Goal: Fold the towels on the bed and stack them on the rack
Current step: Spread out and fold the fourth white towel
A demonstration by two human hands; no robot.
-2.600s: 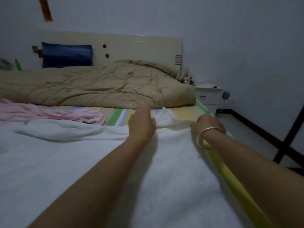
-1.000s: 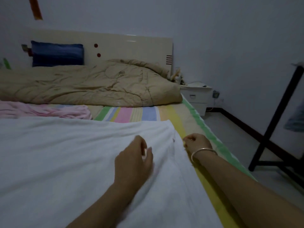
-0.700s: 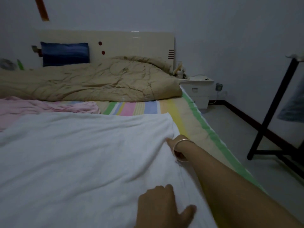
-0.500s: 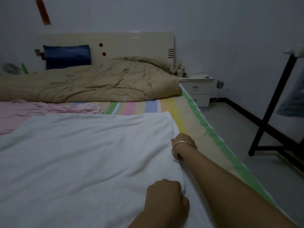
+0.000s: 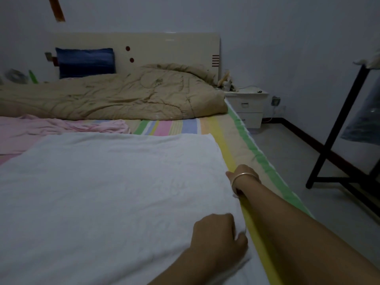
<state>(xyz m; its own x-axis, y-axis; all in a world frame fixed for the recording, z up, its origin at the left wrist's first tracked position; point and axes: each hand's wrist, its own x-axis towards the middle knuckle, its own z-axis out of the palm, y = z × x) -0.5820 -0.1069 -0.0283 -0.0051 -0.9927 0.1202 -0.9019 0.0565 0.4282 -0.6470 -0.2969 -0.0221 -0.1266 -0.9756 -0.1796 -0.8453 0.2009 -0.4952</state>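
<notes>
At the right side of the bed (image 5: 236,145): white towel (image 5: 115,188) lies spread flat, its right edge running along the yellow stripe, near the mattress edge but not over it.

Left grip (image 5: 220,235) is clenched on that edge at the near end, fingers curled over the cloth. Right grip (image 5: 239,176) sits farther up the same edge. Its fingers are mostly hidden behind the wrist, though a scrap of white shows in it, so I read it as pinching the towel too.

Step in hand, as I judge it: start of a fold, with nothing stacked from this towel yet. The next move likely calls for lifting the held edge evenly with both grips and carrying it left across the towel to meet the far side.

Edges and room:
- Left: a pink towel (image 5: 61,128) lies crumpled at the white towel's far-left corner and could get caught in the fold.
- Ahead: the quilt (image 5: 123,97) is apart, with bare striped sheet between.
- Right: the sheet drops to the floor (image 5: 287,153). The rack (image 5: 337,128) stands across it, well apart from the bed, so reaching it will likely mean stepping over.
</notes>
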